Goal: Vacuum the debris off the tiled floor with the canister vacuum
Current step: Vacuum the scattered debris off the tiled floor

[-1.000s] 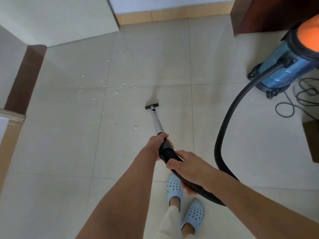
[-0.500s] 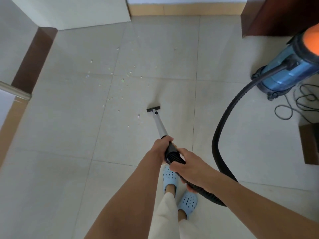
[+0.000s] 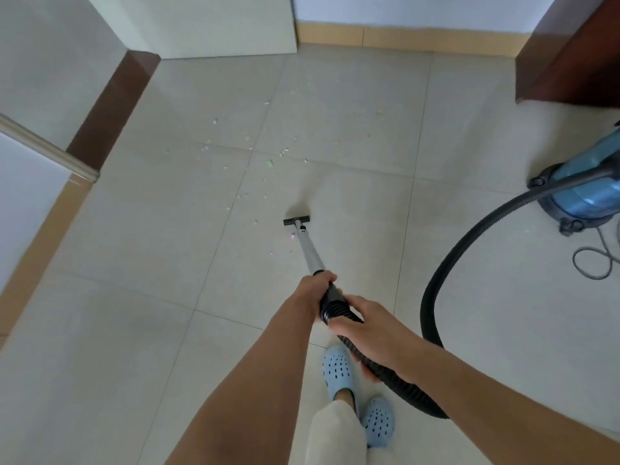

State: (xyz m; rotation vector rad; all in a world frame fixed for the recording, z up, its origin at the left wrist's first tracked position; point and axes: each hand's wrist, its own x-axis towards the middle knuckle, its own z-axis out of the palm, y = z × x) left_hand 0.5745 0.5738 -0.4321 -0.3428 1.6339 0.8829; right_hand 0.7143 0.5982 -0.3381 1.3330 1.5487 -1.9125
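My left hand [image 3: 313,287] grips the top of the silver vacuum wand [image 3: 310,251]. Just behind it, my right hand [image 3: 364,325] holds the black ribbed hose [image 3: 436,290]. The small black floor nozzle [image 3: 297,221] rests on the pale tiled floor [image 3: 141,236] in the middle of the view. Small pale and green bits of debris [image 3: 270,163] lie scattered ahead and to the left of the nozzle, with a few scraps beside the wand. The blue canister vacuum [image 3: 585,193] stands at the right edge, joined to the hose.
A dark wooden cabinet [image 3: 570,62] stands at the far right. A grey power cord [image 3: 593,260] loops on the floor beside the canister. A brown-trimmed wall corner [image 3: 110,109] and a white wall edge [image 3: 228,25] bound the left and far side. My blue clogs [image 3: 339,370] are below the hands.
The view has shifted so the debris patch now sits more central. The nozzle has moved slightly left toward the scraps. Both hands keep the same grips.
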